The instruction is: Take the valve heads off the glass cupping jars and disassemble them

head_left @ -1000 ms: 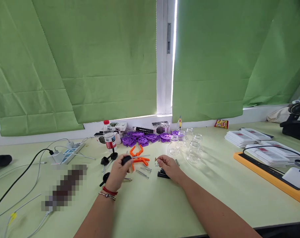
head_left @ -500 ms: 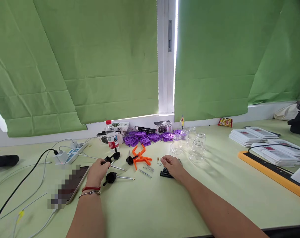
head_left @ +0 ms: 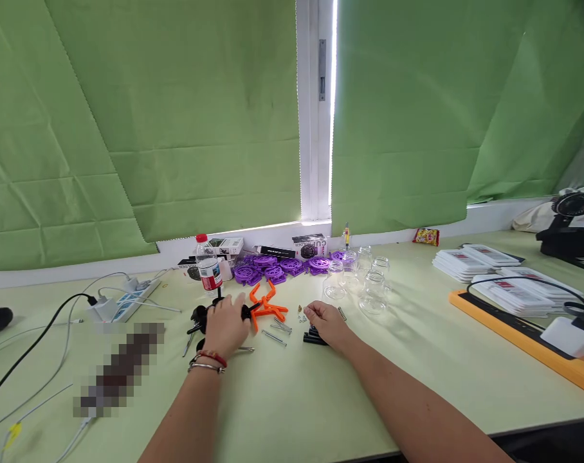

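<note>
The left hand lies palm-down over the black round-knobbed metal pins, its fingers spread loosely across them and closed on nothing that shows. The pins lie flat on the pale green table, just left of the orange plastic brackets, their long axes running roughly left to right. The right hand, right of the brackets and farther from the pins, has its fingertips drawn narrow over tiny parts; whether it pinches one, I cannot tell.
</note>
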Demonstrator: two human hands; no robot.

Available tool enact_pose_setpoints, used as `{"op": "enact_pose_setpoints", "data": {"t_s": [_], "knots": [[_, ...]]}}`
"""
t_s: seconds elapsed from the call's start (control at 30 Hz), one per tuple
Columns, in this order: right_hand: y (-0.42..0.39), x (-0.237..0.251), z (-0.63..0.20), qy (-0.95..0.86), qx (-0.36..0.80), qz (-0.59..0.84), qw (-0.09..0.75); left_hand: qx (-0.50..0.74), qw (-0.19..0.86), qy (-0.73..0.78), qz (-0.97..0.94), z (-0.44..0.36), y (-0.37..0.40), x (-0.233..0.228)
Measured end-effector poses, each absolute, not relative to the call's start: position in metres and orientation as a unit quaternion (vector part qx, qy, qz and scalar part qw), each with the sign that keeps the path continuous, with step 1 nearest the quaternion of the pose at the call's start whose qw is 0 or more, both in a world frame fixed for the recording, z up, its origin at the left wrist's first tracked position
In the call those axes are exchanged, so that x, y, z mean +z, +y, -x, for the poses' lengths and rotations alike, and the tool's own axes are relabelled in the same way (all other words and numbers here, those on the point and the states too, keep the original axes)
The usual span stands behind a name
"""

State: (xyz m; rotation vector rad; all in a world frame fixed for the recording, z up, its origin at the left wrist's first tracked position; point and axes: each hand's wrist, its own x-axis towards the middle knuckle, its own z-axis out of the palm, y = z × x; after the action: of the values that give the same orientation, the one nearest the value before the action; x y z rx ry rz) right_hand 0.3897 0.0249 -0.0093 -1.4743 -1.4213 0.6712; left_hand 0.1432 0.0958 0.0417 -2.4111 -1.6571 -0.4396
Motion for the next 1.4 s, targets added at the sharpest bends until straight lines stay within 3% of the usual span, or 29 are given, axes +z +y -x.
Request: {"op": "enact_pose_setpoints", "data": {"t_s": [0.27,0.4,0.5,0.67,0.83,1.1,1.4], "knots": [[0.032,-0.01,-0.398,-0.573,0.204,0.653,0.45,-0.099,0.04,-0.572,0.813,-0.155,0.112,0.012],[0.042,-0.006,-0.4,-0.607,0.149,0.697,0.353,-0.136,0.053,-0.576,0.804,-0.152,0.111,0.021],[0.054,-0.003,-0.399,-0.655,0.111,0.691,0.284,-0.25,0.042,-0.553,0.794,-0.15,0.108,0.024],[0.076,0.001,-0.397,-0.699,0.089,0.669,0.236,-0.485,-0.189,-0.489,0.699,-0.147,0.103,0.022],[0.085,0.003,-0.394,-0.71,0.073,0.669,0.206,-0.607,-0.365,-0.419,0.568,-0.15,0.094,0.025],[0.087,-0.007,-0.397,-0.693,0.076,0.688,0.199,-0.596,-0.556,-0.334,0.474,-0.156,0.089,0.029],[0.073,0.007,-0.398,-0.666,0.106,0.678,0.293,-0.521,-0.607,-0.345,0.491,-0.16,0.085,0.024]]}}
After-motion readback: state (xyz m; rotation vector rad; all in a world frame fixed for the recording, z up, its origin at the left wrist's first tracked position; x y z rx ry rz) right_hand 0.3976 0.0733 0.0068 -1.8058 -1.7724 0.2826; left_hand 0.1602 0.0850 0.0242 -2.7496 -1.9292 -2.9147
